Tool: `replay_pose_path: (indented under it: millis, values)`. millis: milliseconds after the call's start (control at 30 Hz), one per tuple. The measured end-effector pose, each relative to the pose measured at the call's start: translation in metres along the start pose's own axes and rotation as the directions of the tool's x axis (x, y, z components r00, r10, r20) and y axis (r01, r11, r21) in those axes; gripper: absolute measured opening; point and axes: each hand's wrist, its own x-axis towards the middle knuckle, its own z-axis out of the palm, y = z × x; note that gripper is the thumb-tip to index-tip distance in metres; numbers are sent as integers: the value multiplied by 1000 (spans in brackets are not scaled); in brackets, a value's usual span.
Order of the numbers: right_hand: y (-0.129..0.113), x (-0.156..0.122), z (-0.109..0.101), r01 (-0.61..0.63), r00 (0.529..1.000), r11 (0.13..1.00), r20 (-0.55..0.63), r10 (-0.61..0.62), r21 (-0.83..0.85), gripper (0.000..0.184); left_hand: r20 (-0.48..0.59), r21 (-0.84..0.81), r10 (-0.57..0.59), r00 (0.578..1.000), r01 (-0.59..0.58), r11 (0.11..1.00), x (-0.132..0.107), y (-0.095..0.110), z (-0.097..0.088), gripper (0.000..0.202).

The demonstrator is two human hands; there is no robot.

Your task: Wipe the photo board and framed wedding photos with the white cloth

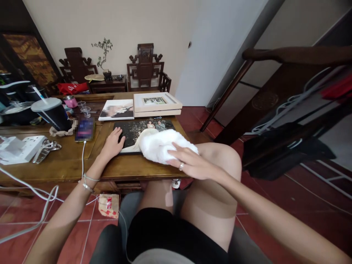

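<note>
A dark photo panel [129, 134] showing two people in wedding clothes lies flat near the front edge of the wooden table [129, 167]. Fingers spread, my left hand [114, 142] rests on the panel's left edge. A fluffy white cloth [162, 145] is bunched over its lower right part. My right hand [185, 161] presses on the cloth with fingers closed onto it. The cloth hides the right portion of the picture and overhangs the table's edge a little.
Behind the panel are a white-edged photo board [117, 109] and stacked pale frames [156, 104]. On the left stand a lidded cup [53, 113] with a straw, a phone [84, 129] on a cable, and a power strip [23, 148]. A wooden chair [275, 55] is at right.
</note>
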Motion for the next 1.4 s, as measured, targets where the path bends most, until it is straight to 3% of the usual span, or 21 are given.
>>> replay_pose_path:
  millis: [100,233,367,467,600,767,867,933,1067,1200,1300,1400]
  values:
    - [5,4,-19,-107,994,986,-5,108,128,43,22,-1,1,1000,-1,1000,-1,0,1,51]
    - [30,53,-38,-117,985,969,-102,142,220,43,25,-9,-7,1000,7,1000,-2,0,2,50]
    - [58,105,-43,-194,952,955,-193,239,225,42,27,-12,-8,1000,9,1000,-3,0,0,50]
    - [68,120,-39,-191,947,961,-221,234,201,42,22,-18,2,1000,-2,1000,-3,0,-2,50]
    - [58,98,-22,-152,965,984,-199,169,96,33,18,-17,8,1000,-7,1000,-2,0,-3,48]
    - [20,26,-2,59,996,990,-58,-66,-128,27,10,-10,9,1000,-9,1000,-2,-1,0,49]
    - [-2,-6,-5,91,996,990,7,-91,-112,31,7,-4,8,1000,-8,1000,-2,-1,2,49]
    - [-10,-9,-13,67,998,995,11,-66,-74,34,6,6,-3,1000,3,1000,-3,0,1,49]
    - [-8,31,-31,9,996,999,-88,-13,-51,35,33,29,-11,999,10,1000,-3,2,-2,51]
    - [5,96,-36,-16,999,991,-54,9,-133,35,42,40,4,999,-6,999,-3,2,-4,52]
    - [7,129,-24,-13,998,986,-56,4,-164,36,36,43,14,999,-15,999,-3,1,-4,51]
    - [2,133,0,24,997,980,-72,-39,-198,40,25,24,21,999,-22,999,-3,1,-4,49]
